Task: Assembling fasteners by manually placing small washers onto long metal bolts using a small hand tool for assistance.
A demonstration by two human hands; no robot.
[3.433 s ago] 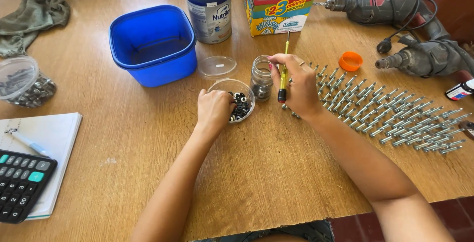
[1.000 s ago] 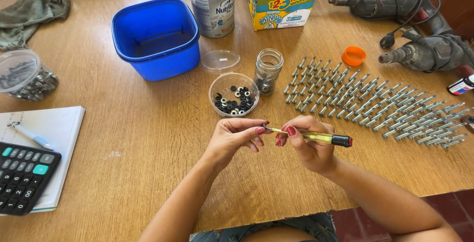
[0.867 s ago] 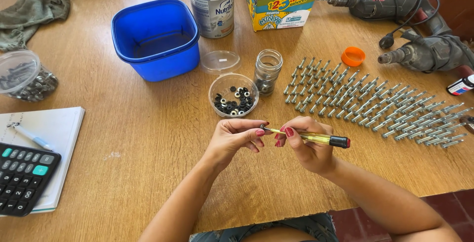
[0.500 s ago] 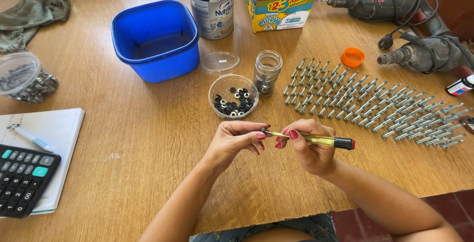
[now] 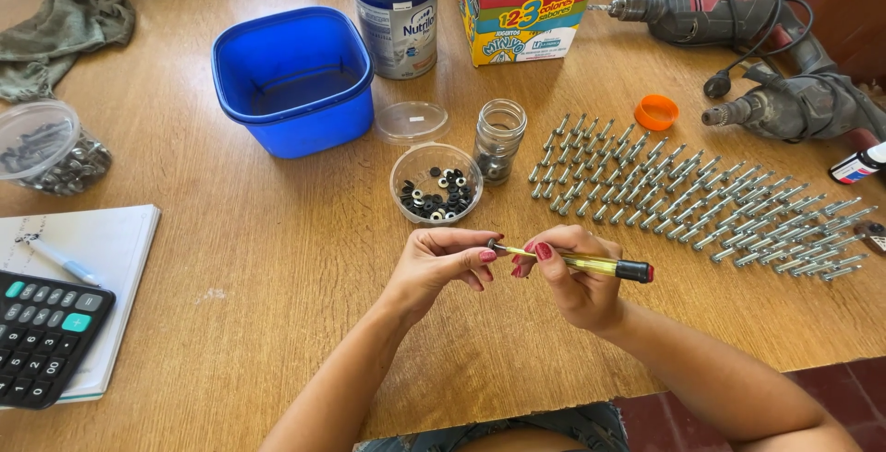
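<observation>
My right hand grips a slim yellow screwdriver with a black end cap, held level over the wooden table. My left hand pinches something small at the tool's metal tip; the piece itself is hidden by the fingertips. Just beyond the hands stands a small clear cup of black and white washers. A small glass jar stands beside it. Many silver screws lie in neat rows to the right.
A blue tub, a clear lid, a tall can and a colourful carton stand behind. Two power drills and an orange cap lie far right. Left: calculator, notebook with pen, screw container, cloth.
Earlier my left hand reached into the washer cup and my right hand held the screwdriver upright by the jar. Both hands have since come together nearer to me, tool turned level.
</observation>
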